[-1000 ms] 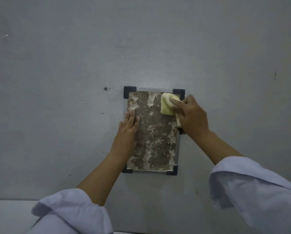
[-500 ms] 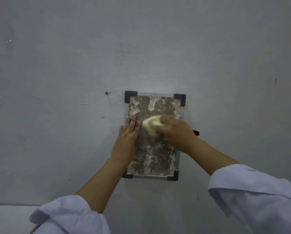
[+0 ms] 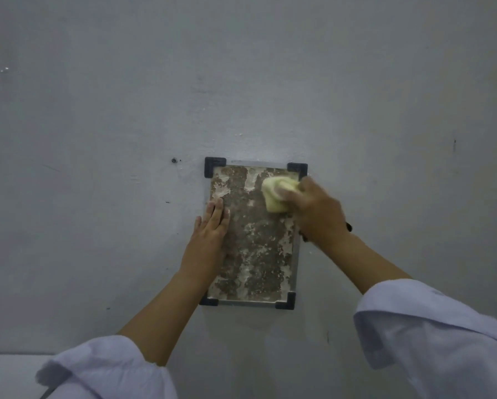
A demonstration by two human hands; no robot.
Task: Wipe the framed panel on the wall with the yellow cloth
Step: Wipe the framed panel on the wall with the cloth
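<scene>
Back up goes the right hand (image 3: 318, 210) with the yellow cloth (image 3: 277, 194), from the middle of the framed panel (image 3: 256, 240) half a second ago to just below its upper right corner now, much where it was a second ago. That hand is blurred, but its fingers look bunched round the wadded cloth, pressing it flat on the panel face. The left hand (image 3: 210, 226) has not budged: fingers straight and together, lying flat along the panel's left edge, holding nothing, just bracing.

The panel hangs on the grey wall (image 3: 97, 139), dark caps at its four corners, a thin pale frame between them, its surface mottled brown with pale patches.

Handling, as I read it: the cloth is soft and light, squashes to whatever shape the palm gives it, so it is best kept balled with the fingertips behind it to push. The panel looks rigid and flat, probably light on its mounting, so hard scrubbing could shift it; the flat left hand on that edge is the sensible steadying point, clear of the cloth's path
</scene>
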